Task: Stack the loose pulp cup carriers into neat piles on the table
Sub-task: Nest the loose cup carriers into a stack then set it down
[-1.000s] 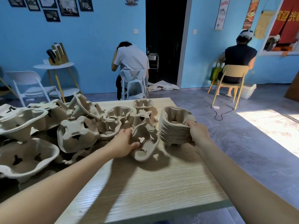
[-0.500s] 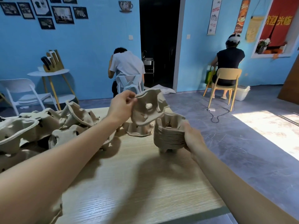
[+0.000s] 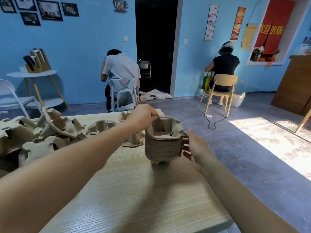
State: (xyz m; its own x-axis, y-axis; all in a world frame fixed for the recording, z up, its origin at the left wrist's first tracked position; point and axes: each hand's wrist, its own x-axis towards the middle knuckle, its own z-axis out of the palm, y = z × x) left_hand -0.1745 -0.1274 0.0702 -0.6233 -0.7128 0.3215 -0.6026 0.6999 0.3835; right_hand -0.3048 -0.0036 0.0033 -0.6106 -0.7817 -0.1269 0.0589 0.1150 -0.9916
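Observation:
A tall stack of grey-brown pulp cup carriers (image 3: 162, 145) stands near the right edge of the light wooden table (image 3: 134, 190). My left hand (image 3: 143, 118) pinches the far rim of the top carrier (image 3: 165, 124), which sits on the stack. My right hand (image 3: 193, 145) is beside the stack's right side, fingers straight and spread, fingertips at or just off the stack. A heap of loose carriers (image 3: 50, 132) fills the table's left side, with more loose ones (image 3: 102, 126) behind my left arm.
The table's right edge runs close to the stack, with grey floor beyond. Two people sit on chairs facing away at the far side of the room. A white chair (image 3: 13, 98) and a small round table (image 3: 33, 74) stand at the far left.
My left hand lifted a loose carrier from the table, carried it right and set it on top of the stack. My right hand let go of the stack and opened beside it.

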